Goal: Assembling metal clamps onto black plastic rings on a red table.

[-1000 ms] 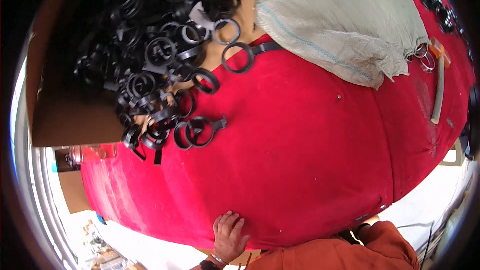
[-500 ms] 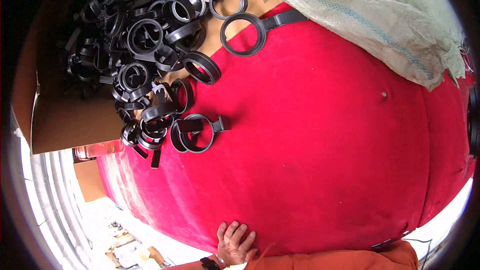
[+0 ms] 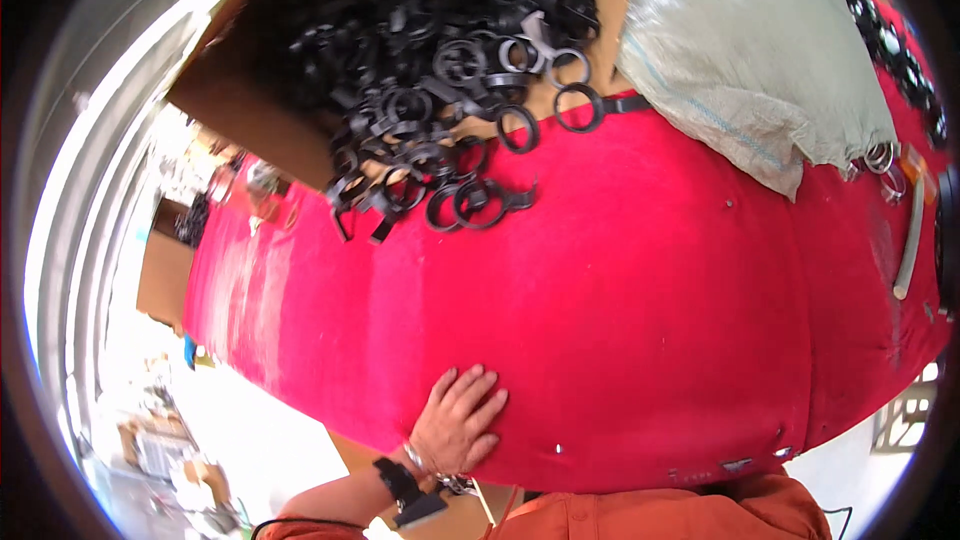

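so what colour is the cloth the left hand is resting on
Bright red; the left hand lies flat on the cloth, seen in the head view.

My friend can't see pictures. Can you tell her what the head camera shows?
A person's left hand rests flat on the near edge of a red cloth-covered table. At the far side, a heap of black plastic rings spills from brown cardboard, beside a pale woven sack.

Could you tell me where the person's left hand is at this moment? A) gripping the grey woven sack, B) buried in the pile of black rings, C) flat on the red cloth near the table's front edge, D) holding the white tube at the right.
C: the left hand lies palm down, fingers spread, on the red cloth, well apart from the black rings.
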A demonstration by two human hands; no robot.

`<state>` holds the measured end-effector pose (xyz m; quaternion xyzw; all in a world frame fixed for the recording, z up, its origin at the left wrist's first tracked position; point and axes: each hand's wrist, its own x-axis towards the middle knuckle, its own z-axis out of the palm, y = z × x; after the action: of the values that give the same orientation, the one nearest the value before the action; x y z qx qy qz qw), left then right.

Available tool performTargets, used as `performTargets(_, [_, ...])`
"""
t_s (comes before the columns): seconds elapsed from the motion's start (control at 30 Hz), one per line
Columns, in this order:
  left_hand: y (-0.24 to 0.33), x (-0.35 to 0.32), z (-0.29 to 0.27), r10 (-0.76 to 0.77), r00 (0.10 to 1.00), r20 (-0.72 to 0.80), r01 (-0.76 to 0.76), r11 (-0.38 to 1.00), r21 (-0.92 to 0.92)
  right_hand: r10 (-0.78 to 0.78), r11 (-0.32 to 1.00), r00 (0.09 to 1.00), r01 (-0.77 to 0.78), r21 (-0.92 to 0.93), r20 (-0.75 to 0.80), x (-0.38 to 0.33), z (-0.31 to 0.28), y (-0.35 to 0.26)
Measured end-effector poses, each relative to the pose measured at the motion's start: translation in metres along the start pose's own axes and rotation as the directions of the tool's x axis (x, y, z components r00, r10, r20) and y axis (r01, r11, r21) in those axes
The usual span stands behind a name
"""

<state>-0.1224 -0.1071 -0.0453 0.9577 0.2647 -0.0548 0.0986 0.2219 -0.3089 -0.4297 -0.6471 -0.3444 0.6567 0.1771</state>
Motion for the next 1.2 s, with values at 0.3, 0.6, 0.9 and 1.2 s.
performTargets(0.3, [0.010,-0.020,0.019,0.035,0.932,-0.360,0.095,0.937,0.336,0.057,0.997,0.997,-0.054,-0.053,0.057,-0.081,-0.019,0.009])
performTargets(0.6, [0.024,-0.038,0.064,-0.304,0.651,-0.696,0.352,0.933,-0.079,0.221,0.972,0.963,-0.231,-0.044,-0.156,-0.169,-0.007,0.033])
performTargets(0.9, [0.028,-0.044,0.063,-0.359,0.575,-0.735,0.425,0.899,-0.107,-0.190,0.711,0.978,0.075,-0.699,-0.088,-0.217,-0.040,0.293])
performTargets(1.2, [0.031,-0.035,0.064,-0.369,0.605,-0.706,0.443,0.892,-0.087,-0.006,0.912,0.991,-0.048,-0.407,-0.131,-0.181,0.004,0.073])
